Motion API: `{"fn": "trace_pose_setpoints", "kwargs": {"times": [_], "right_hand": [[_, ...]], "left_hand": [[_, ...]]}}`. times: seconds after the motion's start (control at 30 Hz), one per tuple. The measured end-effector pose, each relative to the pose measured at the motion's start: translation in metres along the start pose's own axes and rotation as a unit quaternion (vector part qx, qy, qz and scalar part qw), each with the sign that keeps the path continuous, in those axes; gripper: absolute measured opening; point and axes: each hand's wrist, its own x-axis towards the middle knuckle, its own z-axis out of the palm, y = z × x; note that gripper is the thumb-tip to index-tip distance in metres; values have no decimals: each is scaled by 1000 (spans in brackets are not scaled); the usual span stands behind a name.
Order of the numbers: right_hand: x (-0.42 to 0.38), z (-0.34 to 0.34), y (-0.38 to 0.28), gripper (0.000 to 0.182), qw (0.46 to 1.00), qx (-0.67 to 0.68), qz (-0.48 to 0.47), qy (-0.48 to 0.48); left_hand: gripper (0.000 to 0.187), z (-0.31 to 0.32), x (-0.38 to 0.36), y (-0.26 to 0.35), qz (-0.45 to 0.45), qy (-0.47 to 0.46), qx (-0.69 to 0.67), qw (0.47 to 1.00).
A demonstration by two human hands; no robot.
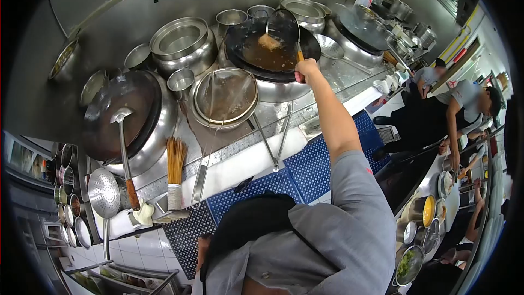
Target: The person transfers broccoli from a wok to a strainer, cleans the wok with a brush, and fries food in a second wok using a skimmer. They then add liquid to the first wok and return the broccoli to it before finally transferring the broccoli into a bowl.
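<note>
My right hand (307, 71) is closed around the wooden handle of a wok tool (299, 49), its arm stretched forward. The tool's dark, curved metal part arches over the back wok (311, 46), but its exact kind is hard to make out. Below it, a golden-brown clump of food (268, 42) sits in the wok's brown liquid. Nearest in front stands a round mesh strainer (226, 95) resting over a pot of brown liquid, its long handles pointing toward me. My left hand (204, 246) shows only partly beside my body, its fingers hidden.
At left, a ladle (122, 131) leans in another dark wok (109, 104). A bamboo brush (176, 164) and a perforated skimmer (103, 191) lie near the counter edge. Steel pots (183, 41) line the back. Co-workers (464, 104) stand at right, by a counter with bowls and pans.
</note>
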Motion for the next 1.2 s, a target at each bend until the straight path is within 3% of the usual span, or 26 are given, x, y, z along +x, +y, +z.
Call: {"fn": "trace_pose_setpoints", "kwargs": {"times": [0.07, 0.13, 0.17, 0.27, 0.3, 0.43, 0.53, 0.57, 0.6, 0.67, 0.73, 0.8, 0.83, 0.93, 0.97, 1.07, 1.1, 1.2], "right_hand": [[-9, -3, -6, 2, 998, 29, 39, -48], [-11, -3, -9, 5, 990, 85, 86, -66], [-7, -8, -7, 10, 982, 100, 118, -110], [-23, -12, -16, 8, 963, 170, 183, -101], [-27, -16, -15, 8, 962, 168, 182, -113], [-57, -28, -15, 8, 980, 87, 122, -130], [-71, -35, -3, 9, 991, -30, 5, -129], [-72, -33, 4, 10, 989, -72, -40, -121], [-72, -31, 10, 12, 983, -113, -86, -113], [-77, -22, 19, 30, 940, -294, -174, 12], [-92, -16, 20, 41, 861, -414, -279, 101], [-109, -15, 17, 44, 878, -383, -261, 116], [-112, -16, 19, 45, 876, -373, -279, 124], [-124, -15, 22, 46, 916, -310, -246, 69], [-126, -13, 27, 47, 931, -284, -226, 45], [-142, -5, 32, 52, 969, -206, -134, -33], [-158, -2, 24, 55, 978, -181, -77, -69], [-141, 3, 48, 58, 951, -264, -162, 10]], "left_hand": [[18, 5, 0, 5, 82, -29, 180, 980], [20, 6, 10, 16, 130, -69, 418, 896], [22, 1, 5, 28, -4, -78, 305, 949], [23, -2, 17, 52, -69, 27, 151, 986], [21, -19, 5, 118, -14, 5, 172, 985], [22, -20, 23, 138, -162, -10, 108, 981], [25, -15, 23, 143, -143, 15, 92, 985], [26, -14, 36, 98, -74, 8, 146, 987], [27, -12, 36, 97, -43, -17, 167, 985], [27, -17, 28, 109, 19, -67, 210, 975], [18, -13, 15, 133, -16, -23, 202, 979], [17, -12, 7, 131, -61, -19, 163, 985], [19, -16, 10, 118, 96, -57, 304, 946], [19, -14, 8, 95, 57, -91, 344, 933], [20, -11, -1, 90, -55, -26, 236, 970], [26, -19, -2, 73, 78, -68, 272, 957], [28, -19, -1, 80, 35, -60, 235, 970], [30, -19, 9, 96, -61, -51, 175, 981]]}}
